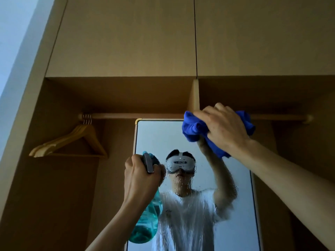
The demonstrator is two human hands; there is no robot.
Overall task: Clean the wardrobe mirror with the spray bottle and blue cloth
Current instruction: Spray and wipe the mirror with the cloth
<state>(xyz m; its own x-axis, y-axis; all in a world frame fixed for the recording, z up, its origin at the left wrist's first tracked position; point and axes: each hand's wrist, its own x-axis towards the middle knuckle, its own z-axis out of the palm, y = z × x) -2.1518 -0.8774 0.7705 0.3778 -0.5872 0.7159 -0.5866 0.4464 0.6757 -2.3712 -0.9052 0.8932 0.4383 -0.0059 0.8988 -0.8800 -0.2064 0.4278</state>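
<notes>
Right hand [223, 127] grips bunched blue cloth [194, 128] at mirror [157, 136] top corner; left hand [140, 175] curled tight round teal bottle [150, 214] by wet glass, hangers [72, 142] on rail

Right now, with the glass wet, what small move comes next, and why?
Probably sweep the blue cloth, gripped by the right hand at the top of the mirror, downward: droplets streak the glass below it, and the left hand holds the spray bottle by the left edge.
</notes>
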